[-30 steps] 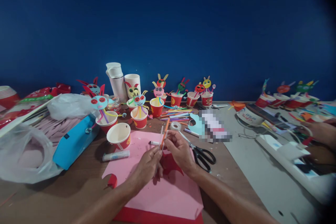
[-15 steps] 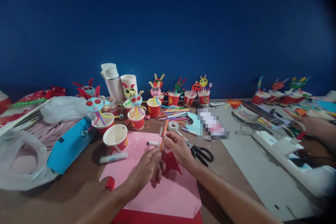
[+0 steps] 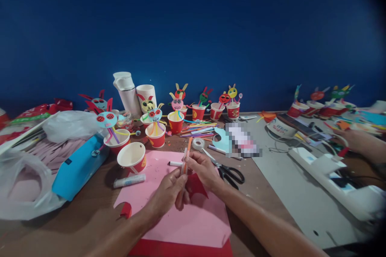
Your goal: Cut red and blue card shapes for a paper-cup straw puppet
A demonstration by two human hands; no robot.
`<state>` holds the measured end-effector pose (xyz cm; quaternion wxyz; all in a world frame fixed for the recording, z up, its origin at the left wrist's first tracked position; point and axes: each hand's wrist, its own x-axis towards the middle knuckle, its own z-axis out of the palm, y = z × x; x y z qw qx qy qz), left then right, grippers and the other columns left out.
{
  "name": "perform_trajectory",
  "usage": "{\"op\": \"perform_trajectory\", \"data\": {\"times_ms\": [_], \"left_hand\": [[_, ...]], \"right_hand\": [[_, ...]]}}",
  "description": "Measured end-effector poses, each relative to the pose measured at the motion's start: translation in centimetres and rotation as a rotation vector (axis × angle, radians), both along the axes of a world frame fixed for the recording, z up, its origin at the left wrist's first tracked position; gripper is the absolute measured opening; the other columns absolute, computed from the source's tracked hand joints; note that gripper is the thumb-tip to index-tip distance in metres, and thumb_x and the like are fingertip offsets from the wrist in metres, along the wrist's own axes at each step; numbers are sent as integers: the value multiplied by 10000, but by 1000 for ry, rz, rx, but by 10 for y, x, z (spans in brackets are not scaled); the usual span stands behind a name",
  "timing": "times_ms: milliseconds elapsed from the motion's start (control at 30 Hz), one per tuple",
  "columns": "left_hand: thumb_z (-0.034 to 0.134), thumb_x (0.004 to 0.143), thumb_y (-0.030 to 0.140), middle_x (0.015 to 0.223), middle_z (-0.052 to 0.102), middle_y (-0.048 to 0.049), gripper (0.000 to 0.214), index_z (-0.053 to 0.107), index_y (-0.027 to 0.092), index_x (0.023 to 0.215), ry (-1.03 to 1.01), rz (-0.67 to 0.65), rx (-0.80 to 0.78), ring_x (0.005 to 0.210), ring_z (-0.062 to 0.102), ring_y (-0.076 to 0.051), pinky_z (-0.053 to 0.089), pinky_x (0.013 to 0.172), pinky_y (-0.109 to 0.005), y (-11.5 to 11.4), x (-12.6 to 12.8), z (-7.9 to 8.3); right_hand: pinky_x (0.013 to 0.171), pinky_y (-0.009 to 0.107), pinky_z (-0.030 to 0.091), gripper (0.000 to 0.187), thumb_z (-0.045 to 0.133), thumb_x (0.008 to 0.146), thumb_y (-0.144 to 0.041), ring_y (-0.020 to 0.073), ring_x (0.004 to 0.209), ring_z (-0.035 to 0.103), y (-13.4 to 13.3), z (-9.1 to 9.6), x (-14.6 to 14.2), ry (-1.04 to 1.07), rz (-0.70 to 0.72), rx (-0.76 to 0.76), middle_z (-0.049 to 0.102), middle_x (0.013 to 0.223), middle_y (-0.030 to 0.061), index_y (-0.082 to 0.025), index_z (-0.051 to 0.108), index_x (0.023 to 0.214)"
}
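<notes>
Both my hands meet over a pink paper sheet (image 3: 193, 221) on the brown table. My left hand (image 3: 167, 194) is closed around the lower end of two thin straws, one orange (image 3: 188, 148) and one white. My right hand (image 3: 201, 168) pinches the same straws higher up. A red paper cut-out (image 3: 196, 184) lies under my hands. A white marker (image 3: 175, 164) lies on the pink sheet just behind my fingers. Black-handled scissors (image 3: 230, 174) rest right of my right hand.
A paper cup (image 3: 132, 157), glue stick (image 3: 129, 180), tape roll (image 3: 198, 143), loose straws and several decorated cups (image 3: 176, 120) stand behind. A blue box (image 3: 78, 166) and plastic bags lie left. Another person's hand (image 3: 352, 140) works at right by a white device (image 3: 331, 176).
The view has drifted slightly. My hands have stayed on the straws, shifting only a little over the pink sheet.
</notes>
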<state>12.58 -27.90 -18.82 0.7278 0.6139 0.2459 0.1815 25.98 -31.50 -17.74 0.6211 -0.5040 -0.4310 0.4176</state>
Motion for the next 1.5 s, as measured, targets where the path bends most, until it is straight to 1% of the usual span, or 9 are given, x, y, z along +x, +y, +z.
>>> {"op": "perform_trajectory", "data": {"times_ms": [133,433,667,833,933,1067,1200,1333,1500], "left_hand": [[410,814,446,468,599,5,285,425,165,771,31,41,46,268,443,-79,298,297,-166,1,1,4],[416,812,430,416,528,61,275,450,159,779,-18,97,87,215,371,-52,264,265,-155,0,7,10],[439,798,424,528,503,68,256,460,170,818,-43,173,11,260,322,-9,208,256,-130,-2,9,9],[433,802,425,508,463,73,253,463,174,789,-28,174,-11,297,297,-11,202,277,-126,-1,5,11],[416,813,417,511,452,77,248,481,180,850,-30,177,8,304,274,-13,199,283,-129,2,2,12],[414,813,412,525,439,75,253,486,177,875,-61,205,27,325,265,-18,197,298,-133,6,-1,12],[414,814,405,544,449,62,256,481,166,874,-58,229,55,347,292,-26,203,323,-142,10,-3,14],[405,816,411,554,447,64,250,474,176,867,-38,210,39,346,300,-28,195,322,-144,11,-3,15],[402,814,417,554,457,68,249,478,185,864,-22,195,34,336,292,-27,193,308,-142,11,-2,13]], "right_hand": [[523,198,377,201,549,764,-334,81,523,455,0,1,-1,2,0,11,513,579,-33,-145,572,699],[573,197,383,168,552,767,-288,81,578,464,-3,6,-6,5,-5,45,505,621,-31,-147,569,677],[473,205,392,224,527,778,-374,79,470,467,-3,2,-9,10,18,25,504,584,-35,-159,543,719],[598,228,434,190,538,776,-340,109,628,534,0,7,-3,-24,32,50,562,715,-5,-166,567,848],[623,232,426,222,499,792,-335,121,689,544,-7,20,18,-201,16,1,591,812,9,-179,570,933],[590,231,382,211,467,802,-323,142,662,545,-37,38,64,-765,2,-199,618,728,-5,-202,630,859],[524,234,331,207,499,775,-363,161,611,561,-70,37,95,-1206,-63,-473,640,695,3,-261,637,892],[560,256,328,242,544,740,-348,194,682,587,-80,25,99,-1436,-29,-550,660,733,24,-258,611,955],[608,277,343,282,536,731,-338,232,773,597,-73,20,98,-1528,-1,-608,663,819,57,-231,596,985]]}}
